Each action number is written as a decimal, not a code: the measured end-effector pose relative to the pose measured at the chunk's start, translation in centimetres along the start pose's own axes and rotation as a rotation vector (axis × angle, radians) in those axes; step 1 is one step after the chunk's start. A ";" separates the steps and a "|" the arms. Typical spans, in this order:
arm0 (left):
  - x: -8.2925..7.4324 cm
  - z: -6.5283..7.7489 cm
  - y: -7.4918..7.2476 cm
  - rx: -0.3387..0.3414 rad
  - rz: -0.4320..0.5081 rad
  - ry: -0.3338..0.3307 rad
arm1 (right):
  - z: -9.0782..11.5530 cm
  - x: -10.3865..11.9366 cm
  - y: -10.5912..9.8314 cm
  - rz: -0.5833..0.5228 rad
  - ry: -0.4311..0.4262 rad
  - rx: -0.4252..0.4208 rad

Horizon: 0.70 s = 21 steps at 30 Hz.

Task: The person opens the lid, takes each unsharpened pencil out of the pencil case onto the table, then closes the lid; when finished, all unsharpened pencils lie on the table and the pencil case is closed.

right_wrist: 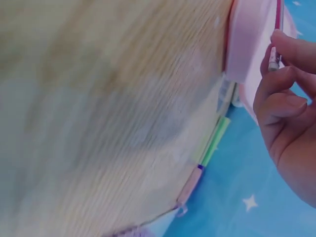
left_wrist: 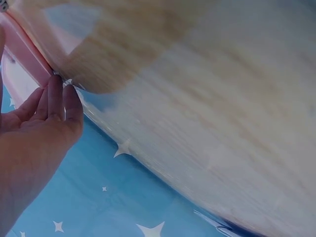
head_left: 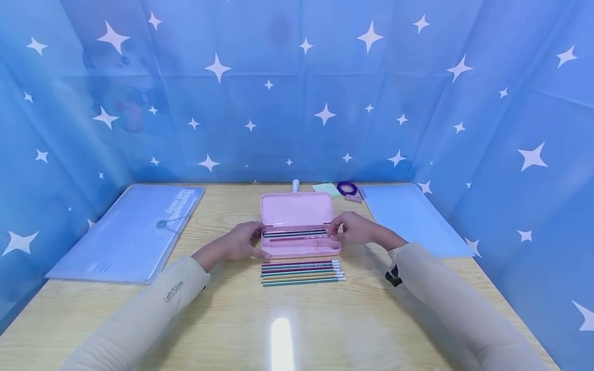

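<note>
Left sleeve (head_left: pixel 139 315) reads "Let's Slim"; right hand (head_left: pixel 356 228) pinches pencil (right_wrist: pixel 280 17).

Around my pencil case (head_left: pixel 303 254), the open lid (head_left: pixel 297 209) stands in the way at the back and the row of pencils (head_left: pixel 299 273) in front; my left hand (head_left: pixel 240 240) could pass sideways over the table (head_left: pixel 218 211) toward the folder (head_left: pixel 125 232).

Long sleeves in a pale greyish beige, plain and smooth, reach the wrists, leaving the left hand (head_left: pixel 238 241) and right hand (head_left: pixel 355 228) bare. The left sleeve (head_left: pixel 144 309), nearer and to the left of the pink pencil case (head_left: pixel 297 208), bears small dark lettering, apparently "Let'sSlim", close to its cuff. The right sleeve (head_left: pixel 457 304), nearer and to the right of that case, has a slightly gathered cuff with a black, strap-like piece (head_left: pixel 393 278) beneath it.
</note>
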<state>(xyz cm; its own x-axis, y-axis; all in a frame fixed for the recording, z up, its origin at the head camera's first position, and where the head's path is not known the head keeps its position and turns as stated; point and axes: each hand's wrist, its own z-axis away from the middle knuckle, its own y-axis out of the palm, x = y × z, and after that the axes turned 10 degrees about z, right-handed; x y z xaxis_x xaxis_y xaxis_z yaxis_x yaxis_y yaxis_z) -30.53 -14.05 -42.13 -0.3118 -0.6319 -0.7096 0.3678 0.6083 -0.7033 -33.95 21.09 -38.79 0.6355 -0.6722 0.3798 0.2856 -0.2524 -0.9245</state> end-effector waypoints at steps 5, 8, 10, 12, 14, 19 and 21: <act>0.2 -0.2 0.2 -0.008 -0.017 0.005 | 2.4 1.0 0.0 -0.049 -0.029 -0.018; 0.3 -0.1 0.2 -0.003 -0.014 0.005 | 3.9 2.1 0.1 -0.081 -0.054 -0.008; 0.3 -0.1 0.1 0.003 -0.013 0.006 | 4.8 3.0 0.4 -0.090 -0.087 -0.005; 0.3 -0.1 0.1 0.008 -0.022 0.008 | 5.6 3.9 0.8 -0.086 -0.114 0.005; 0.3 0.0 0.1 0.015 -0.036 0.012 | 6.3 4.9 1.3 -0.080 -0.138 0.021; -0.2 0.0 -0.2 0.045 -0.048 0.013 | 7.3 6.5 2.6 -0.043 -0.140 0.063; -0.5 0.1 -0.2 0.062 -0.039 0.016 | 7.5 6.8 3.0 -0.020 -0.127 0.065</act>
<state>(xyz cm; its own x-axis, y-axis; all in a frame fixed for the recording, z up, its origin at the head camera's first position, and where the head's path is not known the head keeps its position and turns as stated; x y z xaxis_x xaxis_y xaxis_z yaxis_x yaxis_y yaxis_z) -30.40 -13.90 -41.58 -0.3408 -0.6463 -0.6828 0.4087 0.5522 -0.7267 -23.41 20.97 -38.77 0.7137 -0.5731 0.4026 0.3420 -0.2165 -0.9144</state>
